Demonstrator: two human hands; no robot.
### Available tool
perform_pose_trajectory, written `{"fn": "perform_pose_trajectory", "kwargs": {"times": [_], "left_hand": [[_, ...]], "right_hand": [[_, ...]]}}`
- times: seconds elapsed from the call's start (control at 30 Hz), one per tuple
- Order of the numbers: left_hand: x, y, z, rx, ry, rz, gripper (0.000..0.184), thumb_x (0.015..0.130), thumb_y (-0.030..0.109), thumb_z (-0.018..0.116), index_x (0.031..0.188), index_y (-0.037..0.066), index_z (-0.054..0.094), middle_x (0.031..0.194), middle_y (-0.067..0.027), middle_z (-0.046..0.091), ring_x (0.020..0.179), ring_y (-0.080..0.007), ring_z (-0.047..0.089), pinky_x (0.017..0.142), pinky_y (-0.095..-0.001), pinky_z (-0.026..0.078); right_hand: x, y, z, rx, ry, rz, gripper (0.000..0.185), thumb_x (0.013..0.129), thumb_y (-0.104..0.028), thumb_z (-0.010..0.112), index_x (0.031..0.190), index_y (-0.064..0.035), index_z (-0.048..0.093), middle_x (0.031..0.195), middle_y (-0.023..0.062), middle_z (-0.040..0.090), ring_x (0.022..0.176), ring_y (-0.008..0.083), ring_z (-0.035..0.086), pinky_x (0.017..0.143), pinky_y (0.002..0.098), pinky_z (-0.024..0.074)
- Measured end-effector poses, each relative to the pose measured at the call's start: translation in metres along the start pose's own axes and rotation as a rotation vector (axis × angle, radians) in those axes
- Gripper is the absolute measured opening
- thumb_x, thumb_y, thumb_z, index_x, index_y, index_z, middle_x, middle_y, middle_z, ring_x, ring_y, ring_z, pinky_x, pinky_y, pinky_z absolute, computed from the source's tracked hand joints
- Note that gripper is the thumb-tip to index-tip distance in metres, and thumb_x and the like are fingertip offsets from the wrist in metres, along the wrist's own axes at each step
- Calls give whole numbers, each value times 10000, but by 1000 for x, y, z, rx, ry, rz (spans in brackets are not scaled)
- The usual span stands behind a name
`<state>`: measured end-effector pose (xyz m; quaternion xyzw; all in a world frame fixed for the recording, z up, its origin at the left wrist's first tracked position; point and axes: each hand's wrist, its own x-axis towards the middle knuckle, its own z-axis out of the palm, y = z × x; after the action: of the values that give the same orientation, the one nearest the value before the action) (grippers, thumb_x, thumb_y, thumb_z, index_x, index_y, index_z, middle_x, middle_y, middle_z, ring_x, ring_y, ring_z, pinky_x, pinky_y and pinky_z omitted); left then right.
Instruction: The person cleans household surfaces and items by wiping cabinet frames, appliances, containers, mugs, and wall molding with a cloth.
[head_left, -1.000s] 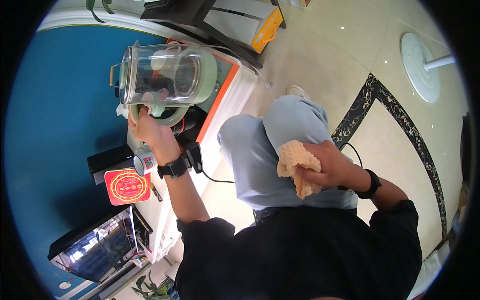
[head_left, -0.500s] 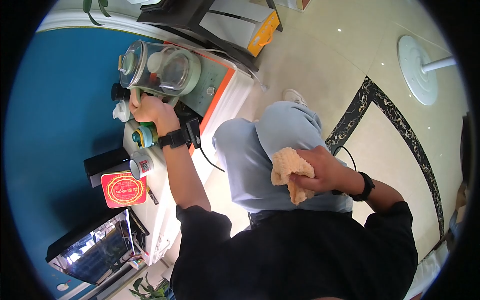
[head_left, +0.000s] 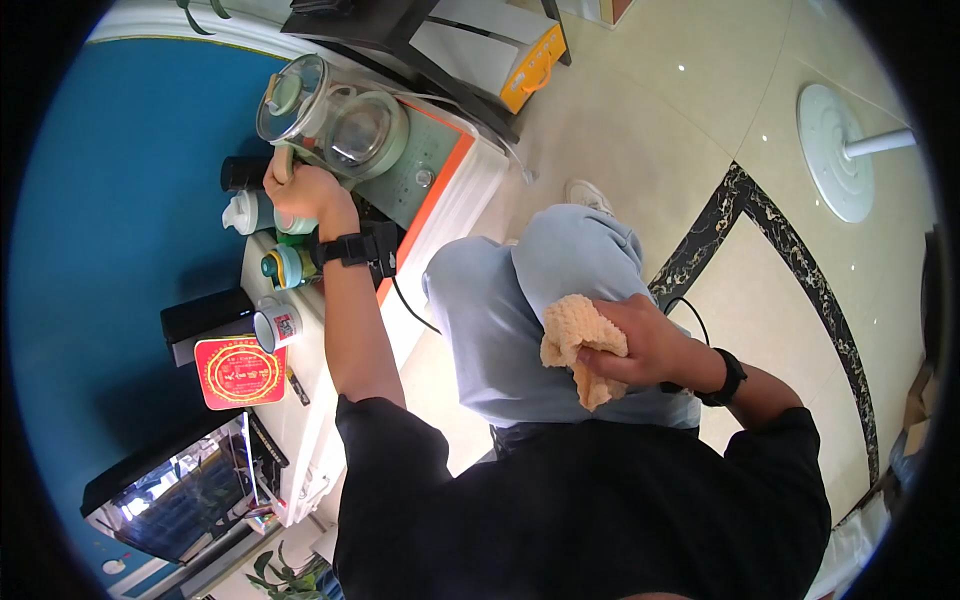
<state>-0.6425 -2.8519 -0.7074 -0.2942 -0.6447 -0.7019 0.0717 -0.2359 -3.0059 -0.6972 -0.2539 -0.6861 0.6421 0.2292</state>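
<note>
My left hand is closed round the handle of a glass kettle with a pale green base and lid, at the cabinet's far end. The kettle stands over a green-grey surface edged in orange. Below my left wrist sits a bottle with a teal and yellow cap; a white-spouted bottle is beside my left hand. In front of my lap, my right hand grips a crumpled peach cloth, its fingers wrapped into the fabric.
A white mug, a red square tin and a television line the white cabinet. A black rack with a yellow-fronted box stands beyond. A white round stand base is on the floor at right.
The kettle has moved away from me and turned, with its lid now facing the camera, and my left hand still on the handle. My right hand and the cloth have shifted slightly left.
</note>
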Motion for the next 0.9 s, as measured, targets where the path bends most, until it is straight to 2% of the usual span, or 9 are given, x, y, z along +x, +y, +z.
{"fn": "perform_pose_trajectory", "kwargs": {"times": [0.2,0.3,0.33,0.43,0.47,0.57,0.7,0.8,0.9], "left_hand": [[24,-30,-20,40,25,-75,194,811,-102,515,988,-60,583,965,-145,636,785,-217,630,695,-335,558],[9,-6,-30,59,-1,-292,237,812,-116,497,1033,-46,548,987,-149,619,785,-226,627,648,-338,561],[7,-3,-32,35,-10,-334,310,784,-143,511,1073,-30,511,1028,-148,599,806,-237,632,630,-332,560],[8,-8,-40,-7,-124,-359,341,760,-149,559,1070,-17,506,1061,-148,587,828,-243,642,640,-334,565],[10,-15,-45,15,-177,-323,401,754,-135,604,1126,-25,506,1084,-149,588,862,-245,647,673,-330,570],[17,-27,-57,174,-373,-146,497,818,-135,585,1273,-21,421,1193,-192,534,1001,-313,632,750,-406,629],[22,-18,-64,237,-502,-134,588,843,-76,616,1362,-27,345,1247,-176,507,1033,-270,612,815,-404,602],[24,-11,-69,227,-580,-132,662,862,24,664,1409,-19,293,1268,-165,497,1072,-259,597,835,-383,566],[4,34,-66,151,-601,-326,717,842,81,711,1424,-40,311,1304,-181,503,1119,-243,564,905,-361,484]], "right_hand": [[-3,-3,0,8,13,-2,257,846,-231,669,1012,-48,601,853,132,689,748,315,682,685,355,530],[-5,-4,-1,-3,15,14,261,846,-230,669,1019,-47,603,861,131,692,751,310,685,688,352,531],[-5,-2,-1,-10,21,19,261,846,-228,669,1022,-46,603,862,130,692,752,309,685,688,351,531],[-7,-1,-1,-18,28,29,265,846,-226,668,1027,-44,603,866,131,693,757,311,685,694,351,531],[-6,-1,0,-18,25,29,266,847,-226,667,1029,-43,603,867,131,693,759,312,685,696,352,531],[-5,-2,2,-42,27,9,268,848,-224,665,1035,-43,602,874,132,694,772,318,683,707,357,530],[-5,-2,2,-29,28,12,277,852,-225,664,1053,-44,604,880,133,694,785,322,682,715,361,530],[-3,-4,2,-41,22,0,288,855,-229,664,1067,-44,605,884,133,696,787,322,684,716,363,531],[-3,-3,2,-62,14,11,298,855,-234,666,1075,-42,605,884,132,698,787,319,687,716,364,533]]}}
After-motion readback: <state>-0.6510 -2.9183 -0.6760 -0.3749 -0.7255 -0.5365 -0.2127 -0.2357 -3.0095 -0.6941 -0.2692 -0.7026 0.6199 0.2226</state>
